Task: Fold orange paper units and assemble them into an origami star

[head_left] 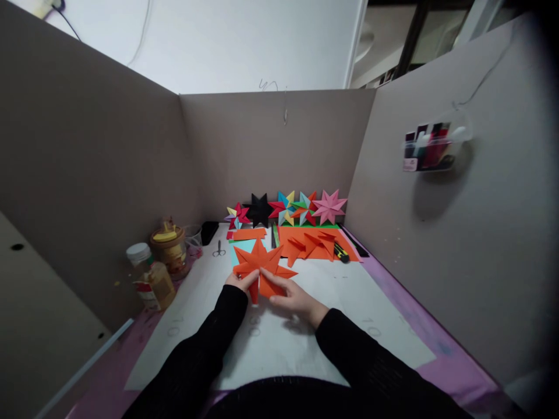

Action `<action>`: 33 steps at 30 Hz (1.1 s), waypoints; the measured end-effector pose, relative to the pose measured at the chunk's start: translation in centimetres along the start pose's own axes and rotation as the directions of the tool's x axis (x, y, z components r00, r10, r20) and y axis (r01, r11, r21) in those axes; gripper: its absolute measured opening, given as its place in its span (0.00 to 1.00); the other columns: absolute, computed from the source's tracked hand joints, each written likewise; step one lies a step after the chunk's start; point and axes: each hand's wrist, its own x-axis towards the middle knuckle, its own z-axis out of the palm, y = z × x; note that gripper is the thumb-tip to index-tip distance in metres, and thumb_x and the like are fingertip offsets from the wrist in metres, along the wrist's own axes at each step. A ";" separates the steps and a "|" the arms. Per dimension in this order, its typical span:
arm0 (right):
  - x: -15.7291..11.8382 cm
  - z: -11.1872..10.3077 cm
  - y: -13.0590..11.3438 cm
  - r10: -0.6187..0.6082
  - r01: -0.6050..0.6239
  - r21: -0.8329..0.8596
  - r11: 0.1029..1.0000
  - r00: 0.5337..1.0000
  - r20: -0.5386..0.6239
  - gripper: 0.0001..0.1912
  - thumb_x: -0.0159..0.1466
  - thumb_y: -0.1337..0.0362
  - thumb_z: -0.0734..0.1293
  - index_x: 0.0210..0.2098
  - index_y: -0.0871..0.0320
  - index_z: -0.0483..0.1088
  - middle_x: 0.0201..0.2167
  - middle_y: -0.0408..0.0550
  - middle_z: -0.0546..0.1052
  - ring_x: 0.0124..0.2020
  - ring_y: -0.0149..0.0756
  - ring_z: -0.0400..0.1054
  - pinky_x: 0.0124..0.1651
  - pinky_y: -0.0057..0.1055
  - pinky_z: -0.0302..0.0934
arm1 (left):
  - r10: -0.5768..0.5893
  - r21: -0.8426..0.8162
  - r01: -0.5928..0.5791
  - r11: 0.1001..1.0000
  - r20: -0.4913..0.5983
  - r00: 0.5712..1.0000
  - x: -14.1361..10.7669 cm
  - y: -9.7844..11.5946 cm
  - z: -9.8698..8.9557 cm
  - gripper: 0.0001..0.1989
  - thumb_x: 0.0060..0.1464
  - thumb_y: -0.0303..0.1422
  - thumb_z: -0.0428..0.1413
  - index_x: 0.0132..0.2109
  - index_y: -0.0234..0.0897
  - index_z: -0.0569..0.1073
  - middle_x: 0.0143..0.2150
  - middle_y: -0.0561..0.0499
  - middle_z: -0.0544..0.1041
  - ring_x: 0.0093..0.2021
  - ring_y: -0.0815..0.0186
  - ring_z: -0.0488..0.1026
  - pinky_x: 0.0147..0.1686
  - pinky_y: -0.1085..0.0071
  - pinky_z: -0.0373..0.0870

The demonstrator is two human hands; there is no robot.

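An orange folded paper star (258,259) is held up above the white sheet (209,343), its points spread outward. My left hand (241,281) pinches it at the lower left, thumb on the front near the middle. My right hand (297,298) grips its lower right part, with the thumb below and the fingers along the paper. Just behind the star, several loose orange folded pieces (311,244) lie on orange paper (349,251). Parts of the star's lower edge are hidden by my fingers.
Finished paper stars (329,207) in several colours lean along the back panel (279,145). A yellow-black cutter (341,252) lies at the right, small scissors (219,250) at the left. A white-capped bottle (151,279), a jar (171,250) and a clear cup (193,238) stand by the left panel.
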 end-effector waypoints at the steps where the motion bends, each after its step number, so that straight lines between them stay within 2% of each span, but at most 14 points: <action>1: 0.0 0.0 0.0 0.005 -0.005 0.027 1.000 1.000 0.006 0.33 0.56 0.57 0.68 0.59 0.49 0.56 0.62 0.45 0.58 0.63 0.44 0.50 0.64 0.46 0.41 | 0.003 -0.008 -0.003 1.000 -0.013 1.000 0.1 0.1 -0.2 0.24 0.35 0.37 0.66 0.40 0.29 0.73 0.36 0.41 0.79 0.37 0.56 0.77 0.41 0.62 0.72; 3: 0.0 -0.1 0.1 0.000 0.002 0.123 0.992 1.000 -0.012 0.32 0.54 0.57 0.70 0.57 0.49 0.60 0.59 0.47 0.63 0.61 0.46 0.53 0.63 0.47 0.42 | 0.001 -0.054 -0.004 0.999 -0.067 0.998 0.5 0.4 -0.5 0.23 0.34 0.35 0.67 0.39 0.29 0.73 0.35 0.43 0.80 0.36 0.57 0.77 0.40 0.63 0.73; 5: 0.1 -0.5 0.2 -0.026 0.055 0.266 0.962 0.994 -0.111 0.29 0.53 0.55 0.70 0.54 0.49 0.65 0.59 0.47 0.63 0.60 0.47 0.54 0.61 0.46 0.45 | -0.015 -0.123 -0.003 0.992 -0.142 0.990 1.0 1.1 -1.0 0.24 0.31 0.33 0.68 0.39 0.30 0.73 0.33 0.44 0.80 0.35 0.57 0.77 0.39 0.64 0.74; 8: 0.3 -1.5 0.2 -0.004 0.179 0.440 0.880 0.929 -0.371 0.24 0.56 0.51 0.66 0.51 0.49 0.67 0.62 0.46 0.56 0.61 0.48 0.52 0.59 0.45 0.49 | -0.041 -0.181 0.011 0.984 -0.161 0.986 1.6 2.0 -1.8 0.26 0.27 0.31 0.69 0.39 0.30 0.73 0.34 0.44 0.80 0.37 0.55 0.77 0.39 0.63 0.74; 10: 0.5 -2.3 0.2 0.089 0.157 0.475 0.866 0.887 -0.454 0.22 0.59 0.50 0.63 0.51 0.49 0.67 0.61 0.48 0.60 0.59 0.46 0.55 0.57 0.46 0.51 | -0.046 -0.164 0.028 0.986 -0.106 0.993 1.9 2.2 -2.1 0.26 0.28 0.31 0.68 0.40 0.30 0.73 0.36 0.43 0.80 0.38 0.53 0.77 0.41 0.61 0.74; 12: 0.4 -2.7 0.0 0.151 0.069 0.482 0.873 0.903 -0.403 0.21 0.59 0.50 0.63 0.49 0.51 0.68 0.57 0.51 0.65 0.57 0.46 0.58 0.55 0.46 0.53 | -0.057 -0.117 0.050 0.992 -0.052 0.997 2.1 1.8 -2.1 0.27 0.27 0.32 0.68 0.40 0.29 0.74 0.37 0.41 0.79 0.40 0.51 0.76 0.42 0.60 0.73; 15: 0.1 -2.7 -0.4 0.121 -0.017 0.502 0.864 0.977 -0.176 0.19 0.57 0.49 0.65 0.42 0.53 0.71 0.55 0.52 0.66 0.55 0.46 0.60 0.53 0.44 0.56 | -0.083 -0.047 0.083 0.995 -0.016 0.996 2.4 0.6 -2.1 0.29 0.24 0.34 0.69 0.39 0.27 0.74 0.37 0.38 0.79 0.40 0.49 0.76 0.42 0.58 0.73; 18: -0.1 -2.4 -0.2 0.095 -0.084 0.485 0.871 0.995 0.001 0.21 0.55 0.48 0.67 0.41 0.55 0.71 0.54 0.53 0.67 0.53 0.46 0.63 0.53 0.44 0.55 | -0.096 0.012 0.096 0.995 0.001 0.995 2.6 -0.3 -2.2 0.30 0.22 0.36 0.69 0.38 0.26 0.75 0.36 0.38 0.79 0.40 0.48 0.76 0.42 0.59 0.72; 22: -0.1 -2.3 0.9 0.157 -0.130 0.411 0.902 0.987 -0.031 0.23 0.55 0.50 0.68 0.45 0.56 0.71 0.57 0.53 0.63 0.55 0.45 0.60 0.58 0.43 0.50 | -0.078 0.030 0.078 0.997 0.002 0.997 2.6 -0.2 -2.2 0.29 0.24 0.37 0.69 0.38 0.27 0.75 0.36 0.38 0.79 0.38 0.49 0.76 0.42 0.58 0.72; 24: -0.1 -2.3 1.1 0.177 -0.142 0.443 0.885 0.983 -0.039 0.23 0.55 0.49 0.68 0.45 0.56 0.72 0.60 0.53 0.59 0.56 0.46 0.59 0.59 0.43 0.48 | -0.064 0.014 0.064 0.998 -0.007 0.998 2.5 0.1 -2.0 0.30 0.24 0.37 0.69 0.39 0.27 0.74 0.37 0.38 0.79 0.38 0.50 0.76 0.42 0.57 0.72; 30: -0.2 -2.2 0.1 0.219 -0.192 0.694 0.694 0.974 0.052 0.30 0.57 0.46 0.64 0.54 0.54 0.64 0.53 0.56 0.68 0.50 0.45 0.66 0.57 0.47 0.51 | -0.046 0.008 0.046 0.999 -0.032 0.998 2.4 0.6 -1.7 0.32 0.23 0.39 0.69 0.40 0.28 0.74 0.37 0.38 0.79 0.41 0.47 0.75 0.43 0.56 0.71; 33: -0.1 -2.2 -0.1 0.237 -0.155 0.738 0.657 0.971 -0.006 0.26 0.58 0.47 0.63 0.52 0.54 0.67 0.54 0.53 0.67 0.49 0.44 0.67 0.56 0.46 0.54 | -0.024 0.030 0.026 0.999 -0.040 0.999 2.4 0.5 -1.7 0.32 0.22 0.39 0.69 0.39 0.27 0.74 0.37 0.37 0.79 0.42 0.46 0.75 0.43 0.56 0.71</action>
